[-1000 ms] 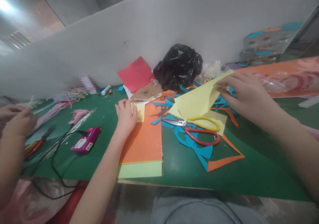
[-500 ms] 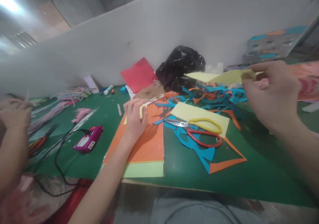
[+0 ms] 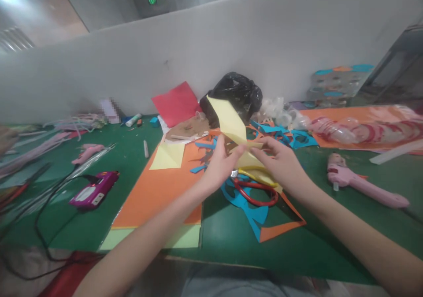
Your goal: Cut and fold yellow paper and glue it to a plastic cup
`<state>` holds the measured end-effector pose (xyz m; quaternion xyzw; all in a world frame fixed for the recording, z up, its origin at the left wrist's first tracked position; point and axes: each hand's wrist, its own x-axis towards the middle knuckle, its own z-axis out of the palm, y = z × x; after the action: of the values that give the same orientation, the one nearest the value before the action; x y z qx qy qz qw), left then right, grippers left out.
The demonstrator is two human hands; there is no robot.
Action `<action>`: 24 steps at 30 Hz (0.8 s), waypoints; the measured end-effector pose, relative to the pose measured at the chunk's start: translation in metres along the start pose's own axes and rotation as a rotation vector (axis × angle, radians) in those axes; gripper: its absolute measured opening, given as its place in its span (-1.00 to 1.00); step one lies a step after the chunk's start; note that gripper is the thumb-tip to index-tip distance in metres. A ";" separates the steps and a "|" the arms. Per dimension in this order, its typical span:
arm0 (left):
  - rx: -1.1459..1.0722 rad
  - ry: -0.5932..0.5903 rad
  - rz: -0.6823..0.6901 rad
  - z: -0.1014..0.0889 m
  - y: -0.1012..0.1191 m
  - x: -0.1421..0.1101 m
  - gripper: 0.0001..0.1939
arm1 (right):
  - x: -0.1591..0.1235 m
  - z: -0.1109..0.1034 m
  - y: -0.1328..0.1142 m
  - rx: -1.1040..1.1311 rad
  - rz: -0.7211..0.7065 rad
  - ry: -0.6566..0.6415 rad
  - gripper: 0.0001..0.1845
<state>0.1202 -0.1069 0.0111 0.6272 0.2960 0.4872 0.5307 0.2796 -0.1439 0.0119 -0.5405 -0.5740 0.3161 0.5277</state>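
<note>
Pale yellow paper sheet (image 3: 228, 123) — creased, one corner sticking up — pinched in a narrow grip by left hand (image 3: 220, 167) and right hand (image 3: 276, 165), just above the red-and-yellow-handled scissors (image 3: 256, 190).

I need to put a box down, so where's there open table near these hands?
Green tabletop shows between the pink glue gun and the scissors, the widest patch. A smaller one lies between the orange sheet and the purple device. It's crowded around the left hand and right hand, with yellow paper, scissors and blue scraps.
</note>
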 end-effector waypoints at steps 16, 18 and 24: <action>0.016 0.118 0.037 -0.007 -0.009 -0.004 -0.66 | 0.003 0.005 0.006 -0.042 0.066 -0.050 -0.67; -0.005 0.125 0.079 -0.007 -0.007 -0.004 -0.64 | 0.000 0.005 0.000 0.000 0.090 -0.104 -0.68; -0.114 0.079 -0.005 -0.001 -0.005 -0.008 -0.63 | -0.006 0.007 -0.008 0.183 0.203 -0.107 -0.60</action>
<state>0.1175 -0.1122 0.0035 0.5754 0.2899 0.5264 0.5548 0.2701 -0.1498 0.0162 -0.5278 -0.5123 0.4474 0.5087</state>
